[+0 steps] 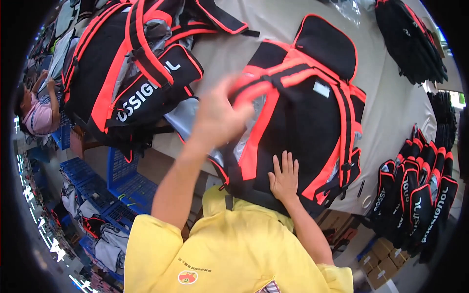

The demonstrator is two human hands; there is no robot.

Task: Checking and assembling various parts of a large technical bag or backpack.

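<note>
A black backpack with bright orange trim (305, 141) lies on the table in front of me, its back panel and shoulder straps facing up. My left hand (217, 117) is blurred by motion at the pack's upper left. Its thumb and fingers close around an orange-edged shoulder strap (300, 68), though the fingertips are smeared. Flat on the lower black panel rests my right hand (285, 178), fingers stretched out and holding nothing. A black flap with orange piping (327, 46) spreads out at the pack's far end. Silvery lining shows along its left side.
Another black and orange backpack (97, 73) lies at the far left. Similar bag pieces (415, 195) hang over the table's right edge, with a dark stack (410, 41) beyond. Blue plastic crates (124, 180) and cardboard boxes (383, 261) stand below. A person (41, 110) sits at left.
</note>
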